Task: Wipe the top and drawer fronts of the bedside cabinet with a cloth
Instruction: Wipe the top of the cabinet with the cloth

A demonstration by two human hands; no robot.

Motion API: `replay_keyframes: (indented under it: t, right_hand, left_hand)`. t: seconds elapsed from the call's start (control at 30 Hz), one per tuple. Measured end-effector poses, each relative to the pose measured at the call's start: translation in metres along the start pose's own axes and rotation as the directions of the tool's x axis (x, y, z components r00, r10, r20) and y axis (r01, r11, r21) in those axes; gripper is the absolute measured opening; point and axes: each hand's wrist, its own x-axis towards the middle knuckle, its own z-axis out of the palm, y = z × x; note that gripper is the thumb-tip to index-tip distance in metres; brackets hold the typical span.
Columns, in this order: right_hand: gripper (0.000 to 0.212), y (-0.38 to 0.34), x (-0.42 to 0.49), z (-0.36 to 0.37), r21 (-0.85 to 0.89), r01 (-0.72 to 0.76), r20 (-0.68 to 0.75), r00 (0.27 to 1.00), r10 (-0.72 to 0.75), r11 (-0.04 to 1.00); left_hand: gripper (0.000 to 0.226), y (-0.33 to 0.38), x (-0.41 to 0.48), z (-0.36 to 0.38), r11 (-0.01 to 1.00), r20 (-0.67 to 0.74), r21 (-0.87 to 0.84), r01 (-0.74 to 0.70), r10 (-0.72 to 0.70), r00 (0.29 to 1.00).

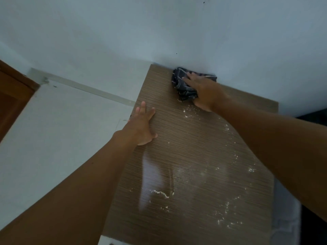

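Both hands on cabinet top (pixel 194 156), right hand (pixel 201 91) pressing cloth (pixel 180 84)

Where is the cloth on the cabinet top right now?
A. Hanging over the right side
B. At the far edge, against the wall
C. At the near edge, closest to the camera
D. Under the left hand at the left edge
B: the right hand presses the cloth onto the cabinet top at its far edge, right where it meets the wall; the left hand lies flat and bare at the left edge.
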Motion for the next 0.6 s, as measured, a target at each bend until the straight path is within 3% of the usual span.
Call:
replay_keyframes:
  t: [0.23, 0.6]
  right_hand:
    - [0.072, 0.007, -0.003, 0.021, 0.213, 0.031, -0.129, 0.992, -0.004, 0.977]
    - [0.074, -0.029, -0.057, 0.048, 0.230, 0.124, -0.139, 0.986, -0.093, 0.965]
  left_hand:
    - [0.088, 0.001, 0.002, -0.007, 0.999, 0.069, 0.041, 0.003, -0.006, 0.998]
    - [0.082, 0.004, 0.004, -0.014, 0.992, 0.101, 0.122, 0.010, -0.022, 0.995]
